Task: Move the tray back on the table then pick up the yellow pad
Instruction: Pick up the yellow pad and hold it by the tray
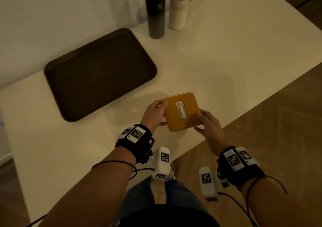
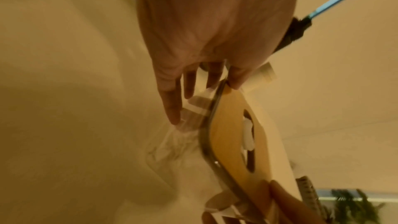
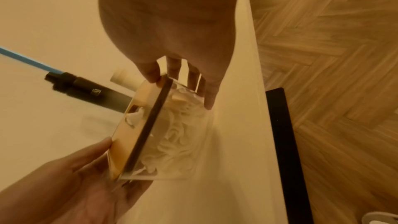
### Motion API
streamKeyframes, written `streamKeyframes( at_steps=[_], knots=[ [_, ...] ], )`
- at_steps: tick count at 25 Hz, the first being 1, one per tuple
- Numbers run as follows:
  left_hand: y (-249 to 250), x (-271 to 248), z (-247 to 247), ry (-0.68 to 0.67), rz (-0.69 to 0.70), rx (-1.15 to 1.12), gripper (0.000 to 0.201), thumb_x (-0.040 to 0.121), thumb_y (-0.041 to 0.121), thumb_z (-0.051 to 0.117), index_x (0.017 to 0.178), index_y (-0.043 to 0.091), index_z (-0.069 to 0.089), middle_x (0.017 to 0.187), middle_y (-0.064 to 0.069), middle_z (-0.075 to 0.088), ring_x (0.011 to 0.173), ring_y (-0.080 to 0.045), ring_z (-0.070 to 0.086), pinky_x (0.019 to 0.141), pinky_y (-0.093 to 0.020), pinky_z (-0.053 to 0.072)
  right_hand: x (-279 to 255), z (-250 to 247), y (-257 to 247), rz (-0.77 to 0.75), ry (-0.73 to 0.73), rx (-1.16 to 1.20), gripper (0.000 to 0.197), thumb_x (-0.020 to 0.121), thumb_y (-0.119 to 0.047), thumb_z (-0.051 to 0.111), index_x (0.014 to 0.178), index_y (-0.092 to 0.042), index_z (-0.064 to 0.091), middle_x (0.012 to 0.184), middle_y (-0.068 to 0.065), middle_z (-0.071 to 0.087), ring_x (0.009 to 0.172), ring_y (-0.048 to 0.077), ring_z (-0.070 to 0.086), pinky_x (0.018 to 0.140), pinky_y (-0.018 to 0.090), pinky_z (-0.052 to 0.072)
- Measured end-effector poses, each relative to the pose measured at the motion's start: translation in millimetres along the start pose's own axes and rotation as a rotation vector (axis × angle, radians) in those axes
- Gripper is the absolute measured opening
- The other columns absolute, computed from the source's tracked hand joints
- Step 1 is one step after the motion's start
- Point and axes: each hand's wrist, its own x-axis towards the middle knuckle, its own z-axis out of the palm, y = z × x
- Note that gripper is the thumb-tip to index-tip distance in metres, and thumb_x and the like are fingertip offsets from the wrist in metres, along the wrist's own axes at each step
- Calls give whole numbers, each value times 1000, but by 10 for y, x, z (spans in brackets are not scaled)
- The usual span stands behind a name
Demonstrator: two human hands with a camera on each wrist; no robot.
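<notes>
— Watching from the side: the tray (image 1: 100,75) is lying flat on the table (image 1: 226,56), far-left of the yellow pad (image 1: 181,112), so that part is looking done to me. Is the pad coming up?
— Both hands are on it. Left of the pad, the left hand (image 1: 154,114) is pinching its edge, thumb on top, fingers (image 2: 172,101) reaching down the clear box beneath. Right of the pad, the right hand (image 1: 210,125) is clamping the opposite edge, fingers (image 3: 207,91) down the box's side.
— So the pad is sitting as a lid?
— It's looking that way, with white tissue (image 3: 178,135) poking through its slot. I'd be lifting straight and level, both hands rising together, so the box isn't tipping or dragging along.
— Counting things?
— One tray, one pad, two hands; beyond the pad, one tall black cylinder (image 1: 156,11), then one white tumbler (image 1: 178,9) standing just right of it.
</notes>
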Motion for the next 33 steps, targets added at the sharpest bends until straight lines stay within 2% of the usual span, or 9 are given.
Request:
streamKeyframes(
  at_steps=[6, 9, 12, 14, 17, 21, 24, 29, 33],
  knots=[
    [63, -283, -830, 163, 39, -113, 38, 96, 39, 42, 131, 25, 45, 107, 7, 56, 108, -21, 55, 82, -39, 52, -67, 825, -258, -42, -189, -60, 27, 97, -27, 44, 122, -21, 54, 119, -1, 57, 121, 21, 51, 103, 46, 42],
    [39, -431, -1528, 253, 29, -191, 37, 96, 39, 42, 129, 25, 46, 118, 0, 56, 111, -23, 56, 76, -37, 51, -118, 1550, -350, -63, -288, -123, 28, 97, -27, 44, 122, -22, 54, 122, 0, 56, 119, 20, 50, 103, 44, 42],
    [-19, -550, -2374, 394, 39, -253, 30, 96, 37, 43, 122, 24, 49, 107, 0, 60, 99, -21, 60, 72, -36, 52, -217, 2458, -380, -94, -372, -182, 33, 97, -29, 44, 127, -20, 53, 112, -6, 57, 107, 14, 53, 99, 41, 44],
    [-39, -578, -2935, 457, 56, -271, 33, 96, 36, 43, 125, 22, 50, 104, 2, 60, 98, -23, 61, 70, -36, 53, -283, 3049, -386, -112, -408, -193, 34, 96, -29, 44, 128, -20, 53, 104, -11, 56, 99, 9, 54, 95, 37, 46],
    [-61, -540, -3648, 490, 61, -251, 41, 95, 38, 43, 131, 19, 51, 118, -2, 58, 98, -24, 60, 68, -36, 52, -306, 3774, -349, -106, -456, -195, 35, 95, -30, 46, 128, -20, 53, 115, -4, 57, 108, 16, 55, 93, 37, 48],
    [-124, -410, -4439, 504, 27, -250, 38, 95, 40, 43, 127, 21, 52, 121, -2, 56, 96, -24, 60, 64, -34, 49, -233, 4620, -260, -100, -450, -242, 38, 91, -35, 49, 126, -21, 55, 119, 0, 59, 113, 20, 56, 100, 46, 47],
    [-156, -295, -4840, 514, -5, -255, 42, 95, 40, 44, 131, 20, 50, 122, -3, 54, 102, -29, 57, 62, -33, 48, -175, 5061, -232, -103, -474, -259, 37, 92, -35, 48, 125, -20, 55, 108, -3, 59, 108, 20, 56, 97, 43, 48],
    [-170, -64, -5371, 528, -17, -285, 43, 95, 38, 44, 132, 17, 51, 121, -5, 52, 102, -30, 55, 62, -32, 46, -45, 5663, -290, -90, -463, -330, 42, 92, -35, 48, 130, -18, 53, 124, 4, 57, 113, 21, 55, 100, 46, 47],
    [-183, 136, -5594, 521, -34, -285, 43, 95, 38, 44, 132, 17, 51, 121, -6, 52, 104, -31, 55, 67, -35, 47, 77, 5907, -290, -64, -452, -349, 41, 92, -34, 47, 129, -19, 53, 123, 3, 57, 113, 21, 54, 101, 47, 46]
  ],
)
